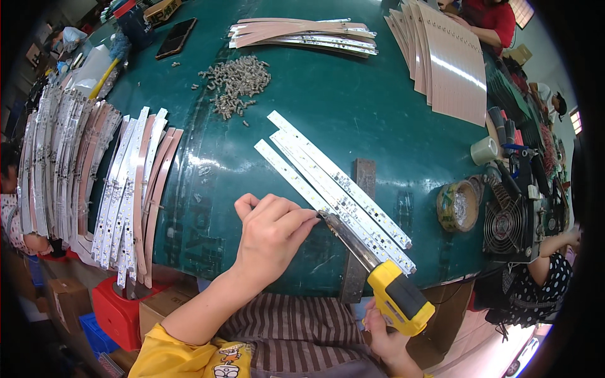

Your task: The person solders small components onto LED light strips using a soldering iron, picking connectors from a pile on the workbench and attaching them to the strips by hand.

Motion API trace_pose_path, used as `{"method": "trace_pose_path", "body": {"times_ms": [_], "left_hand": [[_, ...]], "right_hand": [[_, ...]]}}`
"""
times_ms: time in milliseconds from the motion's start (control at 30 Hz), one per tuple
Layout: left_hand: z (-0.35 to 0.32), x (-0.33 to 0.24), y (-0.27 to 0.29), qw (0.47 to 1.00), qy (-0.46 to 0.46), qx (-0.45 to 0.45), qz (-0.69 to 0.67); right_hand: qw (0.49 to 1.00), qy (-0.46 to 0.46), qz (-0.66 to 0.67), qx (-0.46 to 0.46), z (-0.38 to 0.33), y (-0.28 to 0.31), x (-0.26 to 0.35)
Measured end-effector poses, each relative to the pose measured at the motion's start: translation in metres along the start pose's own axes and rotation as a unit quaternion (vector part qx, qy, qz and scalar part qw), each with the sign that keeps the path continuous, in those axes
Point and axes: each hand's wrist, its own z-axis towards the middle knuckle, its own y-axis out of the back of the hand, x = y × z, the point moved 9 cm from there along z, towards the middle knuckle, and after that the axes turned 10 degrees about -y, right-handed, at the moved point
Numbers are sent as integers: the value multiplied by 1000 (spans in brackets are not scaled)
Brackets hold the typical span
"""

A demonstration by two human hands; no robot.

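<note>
Three white LED circuit strips [340, 183] lie side by side at a slant on the green table, partly across a dark metal bar [351, 268]. Over the nearest strip, my left hand [270, 230] pinches thumb and index finger together; whatever is between them is too small to make out. My right hand [386, 337] is wrapped round the handle of a yellow and black pistol-shaped tool [403, 299] with a long metal barrel. Its tip meets the strip right beside my left fingertips. Part of my right grip is hidden behind the tool's body.
Small metal parts [236, 82] form a heap beyond my left hand. More strips are stacked at the left [135, 189] and far side [302, 34]. Pinkish boards [450, 63] stand far right. A tape roll [459, 206] and a fan [504, 227] are at the right; other people sit around.
</note>
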Motion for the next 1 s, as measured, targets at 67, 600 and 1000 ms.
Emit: {"method": "trace_pose_path", "body": {"times_ms": [67, 600, 1000], "left_hand": [[0, 0, 0, 1000, 0, 0, 0], [1, 6, 6, 999, 35, 18, -17], [51, 129, 46, 989, 96, -62, 93]], "right_hand": [[1000, -27, -5, -11, -1, 3, -6], [993, -61, 78, -61, -8, 18, -1], [972, 7, -121, -200, 1, 38, 9]]}}
